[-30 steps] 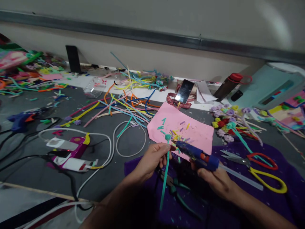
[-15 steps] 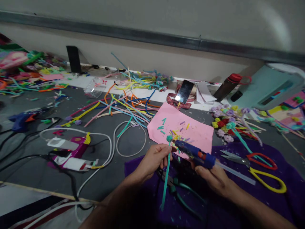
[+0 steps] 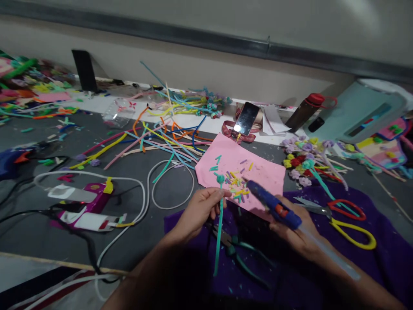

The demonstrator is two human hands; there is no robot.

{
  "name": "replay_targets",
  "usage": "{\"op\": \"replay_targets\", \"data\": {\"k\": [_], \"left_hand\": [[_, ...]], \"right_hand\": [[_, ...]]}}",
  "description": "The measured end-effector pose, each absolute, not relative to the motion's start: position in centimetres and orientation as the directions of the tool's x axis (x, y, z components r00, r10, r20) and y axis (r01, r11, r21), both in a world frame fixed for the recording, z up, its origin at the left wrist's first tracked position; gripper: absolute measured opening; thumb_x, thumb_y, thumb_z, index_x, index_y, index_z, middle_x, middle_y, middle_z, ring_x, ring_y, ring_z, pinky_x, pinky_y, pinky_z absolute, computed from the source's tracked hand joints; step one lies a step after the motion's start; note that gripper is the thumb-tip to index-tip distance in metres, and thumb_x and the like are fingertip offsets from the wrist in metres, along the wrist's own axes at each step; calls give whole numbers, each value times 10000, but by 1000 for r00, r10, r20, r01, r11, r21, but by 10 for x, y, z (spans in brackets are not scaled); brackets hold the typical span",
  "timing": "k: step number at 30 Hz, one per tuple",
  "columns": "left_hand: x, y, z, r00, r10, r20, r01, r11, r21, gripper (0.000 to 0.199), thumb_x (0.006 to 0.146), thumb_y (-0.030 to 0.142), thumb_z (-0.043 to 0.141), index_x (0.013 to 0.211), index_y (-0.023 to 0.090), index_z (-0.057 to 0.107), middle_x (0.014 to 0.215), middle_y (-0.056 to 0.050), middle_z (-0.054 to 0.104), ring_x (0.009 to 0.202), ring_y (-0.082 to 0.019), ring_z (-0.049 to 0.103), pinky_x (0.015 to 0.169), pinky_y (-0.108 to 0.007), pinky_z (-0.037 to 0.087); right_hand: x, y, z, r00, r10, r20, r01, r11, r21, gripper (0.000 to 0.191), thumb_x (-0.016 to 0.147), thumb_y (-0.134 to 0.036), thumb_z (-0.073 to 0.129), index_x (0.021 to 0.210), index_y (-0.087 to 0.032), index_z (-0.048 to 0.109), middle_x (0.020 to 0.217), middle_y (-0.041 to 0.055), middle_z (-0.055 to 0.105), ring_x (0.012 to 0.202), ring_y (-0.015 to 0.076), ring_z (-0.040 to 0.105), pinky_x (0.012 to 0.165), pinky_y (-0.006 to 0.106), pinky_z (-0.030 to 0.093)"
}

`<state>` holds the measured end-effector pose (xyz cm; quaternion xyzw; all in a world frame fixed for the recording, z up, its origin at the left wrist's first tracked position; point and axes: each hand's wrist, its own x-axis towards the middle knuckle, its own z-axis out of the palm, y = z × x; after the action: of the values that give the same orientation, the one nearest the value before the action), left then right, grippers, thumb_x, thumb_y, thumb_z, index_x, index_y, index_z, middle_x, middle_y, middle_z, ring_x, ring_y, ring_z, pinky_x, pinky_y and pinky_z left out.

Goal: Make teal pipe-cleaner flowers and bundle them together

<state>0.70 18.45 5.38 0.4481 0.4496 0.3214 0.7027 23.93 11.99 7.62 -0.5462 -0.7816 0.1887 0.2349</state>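
Observation:
Between thumb and fingers, my left hand (image 3: 203, 209) pinches a teal pipe-cleaner flower (image 3: 220, 178). Its knotted head points up and its stem hangs down below the hand. My right hand (image 3: 295, 224) is wrapped round a blue hot glue gun (image 3: 274, 204) with a clear glue stick (image 3: 334, 254) poking out of its back. The nozzle points up and left, apart from the flower. Behind both hands lies a pink sheet (image 3: 264, 172) with short cut pieces of pipe cleaner on it. Beneath them, green-handled pliers (image 3: 240, 249) rest on purple cloth (image 3: 371, 206).
Scissors (image 3: 332, 213) with red and yellow handles lie to the right, near a bunch of small flowers (image 3: 298, 161). A phone (image 3: 247, 118) sits behind the pink sheet. Loose pipe cleaners (image 3: 171, 140) spread across the middle. At left are a power strip (image 3: 85, 206) and cables.
The glue gun has drawn back right from the flower head, and its nozzle has come away. My left hand still holds the flower. The whole view has shifted slightly.

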Motion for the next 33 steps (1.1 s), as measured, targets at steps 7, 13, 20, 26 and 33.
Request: {"op": "replay_targets", "data": {"k": [7,13,20,26,33], "left_hand": [[3,188,58,294,886,-359,-210,426,880,279,770,388,539,806,124,620,694,-43,613,628,-124,576,539,-202,416],[-1,191,59,277,905,-322,-291,398,870,245,785,362,532,839,136,608,581,17,502,484,-77,477,428,-178,342],[0,191,59,310,892,-329,-272,415,868,221,803,336,518,816,133,606,572,25,479,442,-47,398,407,-167,299],[3,191,60,322,885,-337,-240,420,875,229,802,337,514,815,129,611,560,22,475,436,-54,388,403,-176,294],[2,191,62,312,886,-343,-242,423,873,230,783,338,534,817,128,621,577,22,475,424,-40,346,386,-163,254]], "right_hand": [[264,130,44,-209,950,231,969,233,-82,408,826,-406,472,1126,-130,480,967,144,574,821,263,578,642,345,456],[276,126,31,-216,965,151,962,237,-137,405,833,-437,472,1103,-138,503,939,104,570,830,227,585,658,316,467],[292,118,32,-188,976,114,975,199,-100,435,825,-468,477,1105,-138,516,937,102,582,825,224,582,666,317,463],[285,126,56,-234,948,216,970,241,-10,346,826,-417,499,1034,-155,588,1015,130,585,883,256,560,704,350,441],[237,166,82,-580,813,61,793,580,-185,279,909,-298,381,934,-181,633,855,74,607,759,158,557,652,264,402]]}}
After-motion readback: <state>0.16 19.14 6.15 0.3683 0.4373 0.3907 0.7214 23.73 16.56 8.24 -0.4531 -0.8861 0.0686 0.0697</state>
